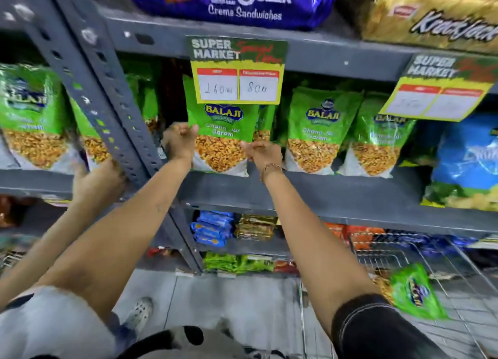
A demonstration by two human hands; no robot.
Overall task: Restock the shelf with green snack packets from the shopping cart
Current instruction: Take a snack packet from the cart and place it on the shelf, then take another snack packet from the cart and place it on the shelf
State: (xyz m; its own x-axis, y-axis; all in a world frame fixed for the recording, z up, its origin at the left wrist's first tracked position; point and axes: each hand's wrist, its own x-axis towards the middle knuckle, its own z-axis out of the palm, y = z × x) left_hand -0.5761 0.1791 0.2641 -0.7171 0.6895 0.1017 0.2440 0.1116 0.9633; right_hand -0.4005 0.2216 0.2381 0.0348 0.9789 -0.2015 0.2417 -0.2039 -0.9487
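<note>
Hands pinch an upright green snack packet (219, 132), left hand (180, 140) and right hand (262, 151) fingers clamped on its side edges, standing on the shelf (323, 194) beneath the price card (237, 70), long axis vertical.

Grey slotted-steel shelving rack (310, 189) with a perforated upright post (118, 100) just left of the grip, yellow-and-green paper price placard (237, 70) hanging directly above it, second placard (442, 92) well to the right, pale grey tiled floor (215, 299) far below
</note>
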